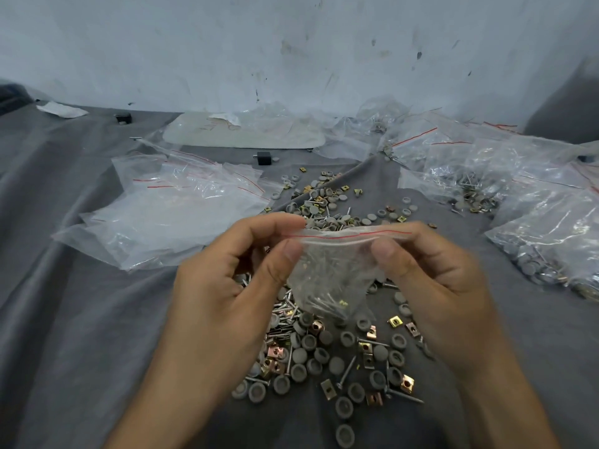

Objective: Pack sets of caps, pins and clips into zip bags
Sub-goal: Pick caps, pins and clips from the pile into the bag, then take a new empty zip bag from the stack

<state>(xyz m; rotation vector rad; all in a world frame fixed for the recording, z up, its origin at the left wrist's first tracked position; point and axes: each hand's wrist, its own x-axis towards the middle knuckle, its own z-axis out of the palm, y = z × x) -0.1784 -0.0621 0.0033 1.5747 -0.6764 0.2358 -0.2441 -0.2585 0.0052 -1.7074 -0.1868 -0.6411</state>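
A small clear zip bag (334, 273) with a red line along its top hangs between my hands above the cloth. Pins and a brass clip lie in its bottom. My left hand (227, 286) pinches the bag's top left corner between thumb and fingers. The top right edge is pinched by my right hand (431, 280). Under the bag spreads a loose pile of grey caps (311, 358), metal pins (285, 311) and brass clips (368, 348). A second scatter of the same parts (327, 205) lies further back.
A stack of empty zip bags (181, 205) lies at the left. Filled bags (525, 202) are heaped at the right. A pale board (243, 134) and a small black block (264, 158) sit near the white wall. Grey cloth (81, 319) covers the surface.
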